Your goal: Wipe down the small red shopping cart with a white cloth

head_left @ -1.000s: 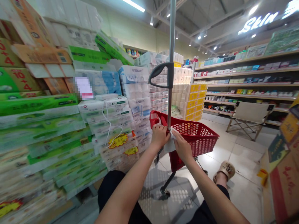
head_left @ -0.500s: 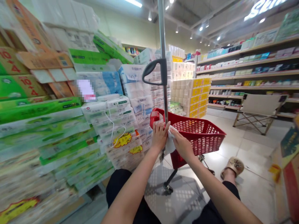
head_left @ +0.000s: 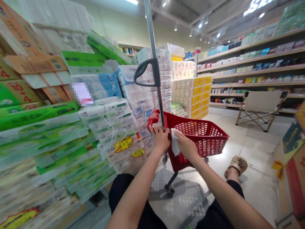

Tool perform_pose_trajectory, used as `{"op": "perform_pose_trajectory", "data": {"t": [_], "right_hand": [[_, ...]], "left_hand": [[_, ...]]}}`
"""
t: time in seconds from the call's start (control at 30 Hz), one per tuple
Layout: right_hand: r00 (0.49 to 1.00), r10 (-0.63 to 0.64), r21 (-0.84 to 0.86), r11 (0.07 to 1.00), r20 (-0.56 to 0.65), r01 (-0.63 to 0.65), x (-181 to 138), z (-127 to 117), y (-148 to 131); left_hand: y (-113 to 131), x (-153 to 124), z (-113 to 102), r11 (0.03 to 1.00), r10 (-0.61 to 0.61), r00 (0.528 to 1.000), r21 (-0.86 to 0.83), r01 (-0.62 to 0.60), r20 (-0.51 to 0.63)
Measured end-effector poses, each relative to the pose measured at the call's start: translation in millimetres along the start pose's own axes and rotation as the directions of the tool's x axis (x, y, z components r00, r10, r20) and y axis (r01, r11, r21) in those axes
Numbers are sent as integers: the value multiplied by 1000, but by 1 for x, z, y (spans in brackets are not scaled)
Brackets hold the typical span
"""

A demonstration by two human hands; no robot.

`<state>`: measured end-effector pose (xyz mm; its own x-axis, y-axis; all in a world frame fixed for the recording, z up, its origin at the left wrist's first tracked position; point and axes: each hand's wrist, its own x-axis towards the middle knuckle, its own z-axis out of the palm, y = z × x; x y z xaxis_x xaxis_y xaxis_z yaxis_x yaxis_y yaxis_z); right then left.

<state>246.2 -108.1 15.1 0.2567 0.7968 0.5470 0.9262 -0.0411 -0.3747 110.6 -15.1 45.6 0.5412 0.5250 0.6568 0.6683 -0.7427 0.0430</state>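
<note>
A red shopping basket on wheels [head_left: 209, 140] stands on the tiled floor in front of me. Its silver pull pole [head_left: 152, 54] rises from the near rim and carries a dark grey handle [head_left: 143, 71]. My left hand [head_left: 160, 140] is wrapped round the foot of the pole. Just right of it, my right hand [head_left: 187, 147] pinches a white cloth [head_left: 174, 144] against the basket's near rim. The basket's inside looks bare.
Tall stacks of packaged tissue and paper rolls [head_left: 78, 127] fill the left side, close to the basket. A folding chair [head_left: 260, 103] stands ahead right before stocked shelves [head_left: 250, 73]. Cardboard boxes [head_left: 294, 162] stand at the far right. My sandalled foot [head_left: 235, 165] rests on the floor.
The pole and basket have shifted left in view and the pole leans more. My left hand slid lower on the pole; my right hand with the cloth moved onto the basket rim.
</note>
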Motion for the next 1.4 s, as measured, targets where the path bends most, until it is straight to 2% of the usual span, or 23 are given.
{"op": "perform_pose_trajectory", "data": {"t": [0.07, 0.13, 0.23, 0.37, 0.57, 0.63, 0.7, 0.87, 0.93, 1.03, 1.23, 1.3, 1.4], "right_hand": [[1000, -28, 21, 999, 8, 28, 2, 6, -19], [999, -35, 27, 999, 17, 34, -1, 10, -25], [999, -22, 27, 999, 23, 22, -10, 9, -11], [998, 57, 26, 998, 6, -57, -18, 4, 3], [996, 39, -29, 999, 77, -37, -2, 10, -45], [996, 28, -32, 999, 86, -26, 0, 13, -52], [996, 20, -34, 999, 82, -17, -3, 13, -42], [997, 80, -46, 996, 1, -80, -26, 3, 17], [993, 119, -63, 991, -14, -120, -31, -2, 32], [989, 150, -86, 985, -4, -150, -27, -4, 25], [996, 54, -82, 995, 65, -48, -4, 6, -29], [997, 28, -79, 997, 72, -23, -6, 7, -28], [997, 35, -64, 997, 65, -31, -18, 4, -4]], "left_hand": [[-3, -1, 0, 1000, -10, 1000, 17, 10, -5], [-7, -3, 0, 999, -8, 1000, 45, 8, -6], [-15, -7, 1, 996, -22, 1000, 88, 22, -6], [-18, -11, 3, 990, -60, 998, 127, 60, -7], [-17, -12, 5, 982, -114, 993, 149, 117, -31], [-18, -12, 4, 983, -100, 994, 153, 104, -31], [-19, -13, 3, 983, -90, 996, 157, 91, -17], [-19, -14, 1, 986, -100, 994, 141, 93, 41], [-18, -13, 1, 986, -104, 993, 132, 97, 51], [-16, -11, 4, 986, -109, 993, 130, 102, 49], [-17, -10, 8, 986, -126, 991, 118, 121, 33], [-20, -11, 7, 986, -120, 992, 118, 116, 28], [-24, -13, 4, 987, -110, 994, 124, 106, 25]]}}
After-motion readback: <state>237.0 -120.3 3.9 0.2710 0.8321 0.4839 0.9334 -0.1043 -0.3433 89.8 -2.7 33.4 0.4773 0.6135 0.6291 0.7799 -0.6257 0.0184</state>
